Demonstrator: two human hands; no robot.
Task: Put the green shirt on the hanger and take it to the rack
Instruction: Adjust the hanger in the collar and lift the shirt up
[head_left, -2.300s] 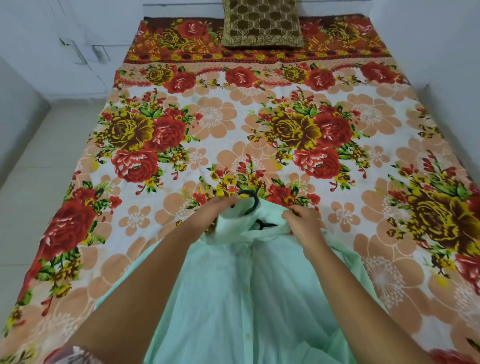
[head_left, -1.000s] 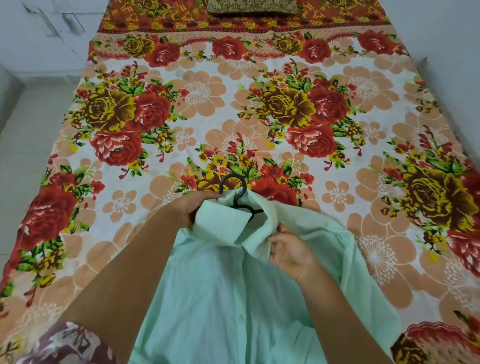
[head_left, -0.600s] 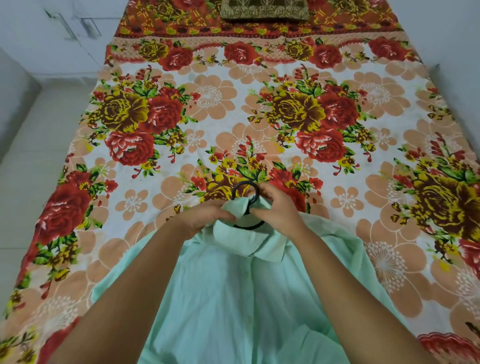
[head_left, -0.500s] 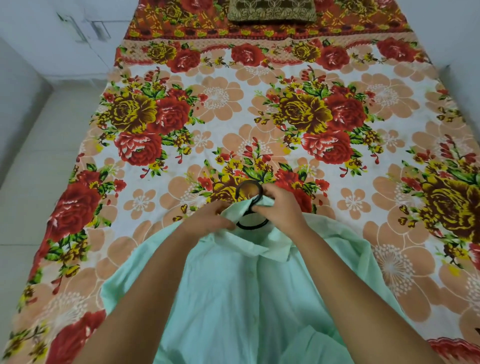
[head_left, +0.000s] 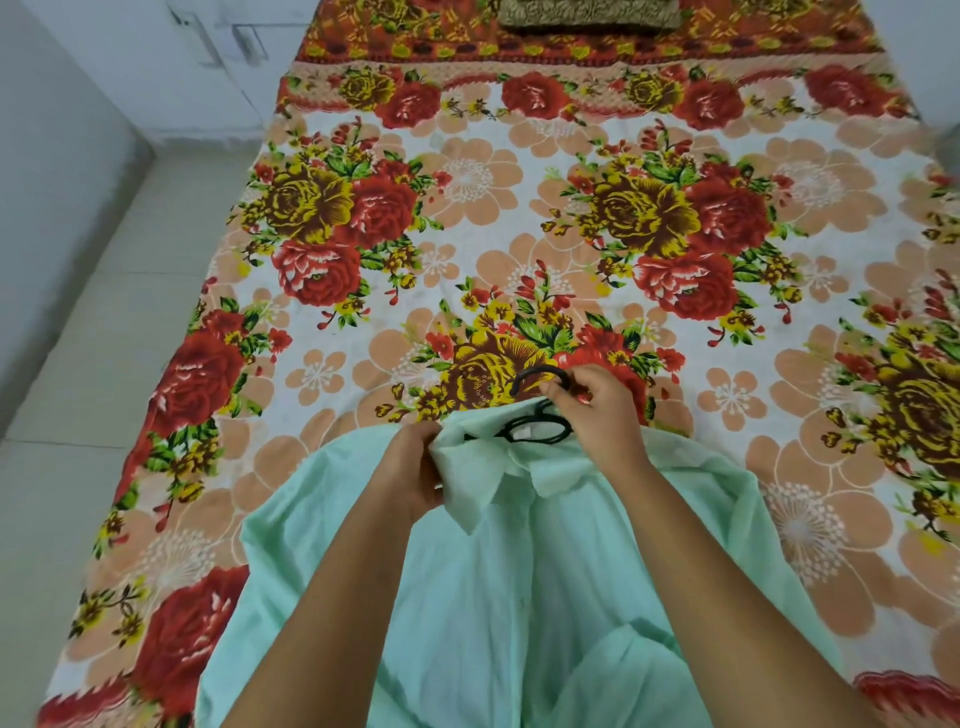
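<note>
Lying low in the centre of the frame on the floral bedsheet (head_left: 467, 176), the green shirt (head_left: 519, 597) has its collar pinched by the left hand (head_left: 410, 475); the right hand (head_left: 602, 410) grips the black hanger (head_left: 535, 374) hook above it.

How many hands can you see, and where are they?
2. The left hand pinches the collar of the green shirt, near the middle. The right hand, just beyond it, grips the hook of the black hanger. No others show.

Hanger (head_left: 535, 370) arms beneath shirt (head_left: 519, 597); pillow (head_left: 587, 13) top off-frame.
</note>
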